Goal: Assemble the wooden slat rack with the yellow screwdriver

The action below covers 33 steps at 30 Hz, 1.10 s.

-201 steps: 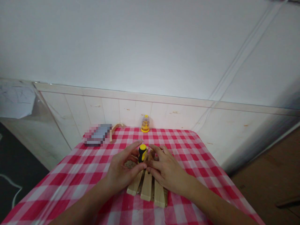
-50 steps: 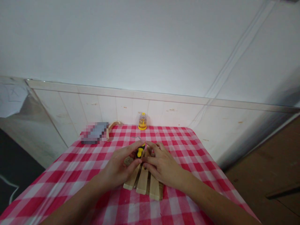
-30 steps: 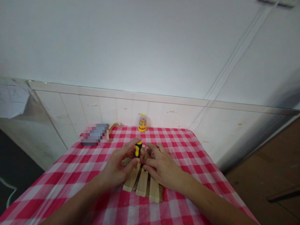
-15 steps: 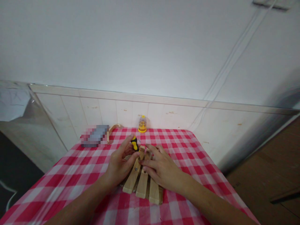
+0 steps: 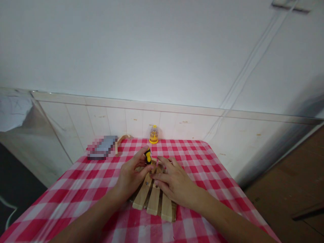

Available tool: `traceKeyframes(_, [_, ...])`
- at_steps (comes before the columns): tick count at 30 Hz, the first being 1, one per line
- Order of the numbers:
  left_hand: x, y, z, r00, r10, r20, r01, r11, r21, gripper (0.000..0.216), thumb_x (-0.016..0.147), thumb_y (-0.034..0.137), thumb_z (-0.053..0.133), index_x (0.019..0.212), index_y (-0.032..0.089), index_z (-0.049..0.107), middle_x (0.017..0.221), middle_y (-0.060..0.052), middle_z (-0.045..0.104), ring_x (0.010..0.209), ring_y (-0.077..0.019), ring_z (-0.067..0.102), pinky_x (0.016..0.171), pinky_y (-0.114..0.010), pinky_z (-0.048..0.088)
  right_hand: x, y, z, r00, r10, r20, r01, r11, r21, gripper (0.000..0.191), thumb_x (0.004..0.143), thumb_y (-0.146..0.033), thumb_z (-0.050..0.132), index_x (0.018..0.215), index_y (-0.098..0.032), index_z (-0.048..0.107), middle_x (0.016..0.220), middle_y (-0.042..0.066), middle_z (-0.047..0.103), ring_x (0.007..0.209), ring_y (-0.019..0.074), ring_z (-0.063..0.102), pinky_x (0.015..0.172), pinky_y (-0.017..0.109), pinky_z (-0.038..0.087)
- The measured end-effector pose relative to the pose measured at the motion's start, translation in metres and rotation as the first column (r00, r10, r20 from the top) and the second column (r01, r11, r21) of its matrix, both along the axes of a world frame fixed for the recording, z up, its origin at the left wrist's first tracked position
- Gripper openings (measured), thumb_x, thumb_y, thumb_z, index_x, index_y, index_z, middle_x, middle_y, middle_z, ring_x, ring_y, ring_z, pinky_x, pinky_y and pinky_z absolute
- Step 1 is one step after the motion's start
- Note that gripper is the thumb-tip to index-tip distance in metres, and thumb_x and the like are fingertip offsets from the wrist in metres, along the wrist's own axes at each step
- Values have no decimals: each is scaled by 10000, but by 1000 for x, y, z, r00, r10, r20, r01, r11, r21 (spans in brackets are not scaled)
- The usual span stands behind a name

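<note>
Clamping tight on the stubby screwdriver (image 5: 148, 156), the left grip (image 5: 129, 173) wraps that black-and-yellow handle, top leaning toward eleven o'clock, thumb beneath and index finger up at the end! The shaft is lost behind the fingers. Over at three o'clock, the right grip (image 5: 178, 182) has fingers part-spread, tips down on the wooden piece (image 5: 153, 202); whether thumb and index finger pinch anything, I cannot tell. And what a piece: pale, smooth slats, narrow gaps between, near ends fanning toward six o'clock, with a darker brown edge at five. A metal screw (image 5: 147, 183) glints in the left-hand slat. It all lies mid-counter on the red-and-white checked cloth (image 5: 194, 158). Up at twelve o'clock stands a clear-and-yellow bit holder (image 5: 153, 135). Between ten and eleven, a curved wooden strip (image 5: 117, 147) beside a pixelated dark object (image 5: 97, 157). Farther out toward ten, paper (image 5: 14, 113) with pen marks, too blurred to read.
</note>
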State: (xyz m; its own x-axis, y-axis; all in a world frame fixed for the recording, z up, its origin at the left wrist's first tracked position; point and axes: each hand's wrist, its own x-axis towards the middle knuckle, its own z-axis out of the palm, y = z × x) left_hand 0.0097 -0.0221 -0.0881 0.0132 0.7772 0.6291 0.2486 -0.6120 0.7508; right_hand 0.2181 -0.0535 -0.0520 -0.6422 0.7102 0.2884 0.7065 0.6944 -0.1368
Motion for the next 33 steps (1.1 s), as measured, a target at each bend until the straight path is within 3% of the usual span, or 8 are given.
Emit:
traceKeyframes(8, [-4, -2, -5, 989, -126, -72, 126, 992, -3, 580, 935, 174, 658, 1487, 250, 499, 1167, -72, 784, 1027, -199, 782, 899, -314, 653, 0, -1, 1, 999, 14, -28, -14, 1000, 0, 242, 1023, -306, 603, 1218, -313, 746, 1557, 83, 438, 1404, 311, 394, 1150, 515, 407])
traceKeyframes(14, [-2, -6, 2, 980, -194, -45, 191, 980, -57, 617, 970, 167, 589, 1552, 215, 391, 1216, -127, 771, 1115, -230, 762, 943, -345, 637, -1, 0, 2, 1000, 4, -22, -4, 1000, 6, 237, 1018, -308, 611, 1212, -314, 747, 1545, 91, 449, 1393, 322, 406, 1129, 520, 429])
traceKeyframes(19, [-3, -7, 1, 970, -237, -58, 235, 971, -46, 574, 989, 142, 532, 1537, 228, 387, 1234, -128, 753, 1132, -208, 750, 991, -351, 611, 0, 0, 1, 1000, 2, -25, -2, 1000, 11, 220, 1020, -314, 609, 1179, -302, 761, 1543, 88, 454, 1379, 318, 418, 1121, 515, 436])
traceKeyframes(26, [-2, -6, 0, 966, -258, 7, 257, 963, -79, 609, 981, 161, 558, 1554, 222, 362, 1233, -136, 754, 1154, -224, 746, 988, -373, 614, 0, -1, 1, 1000, 6, -21, -6, 1000, 10, 241, 1020, -306, 605, 1206, -317, 758, 1541, 88, 456, 1380, 324, 417, 1129, 532, 427])
traceKeyframes(33, [-10, -11, 1, 971, -219, 95, 227, 969, -94, 607, 970, 202, 622, 1531, 254, 397, 1181, -89, 773, 1111, -211, 763, 987, -382, 613, 3, 0, -5, 999, 11, -38, -11, 1000, 3, 300, 1020, -285, 595, 1273, -370, 732, 1641, 63, 345, 1378, 328, 424, 1129, 549, 419])
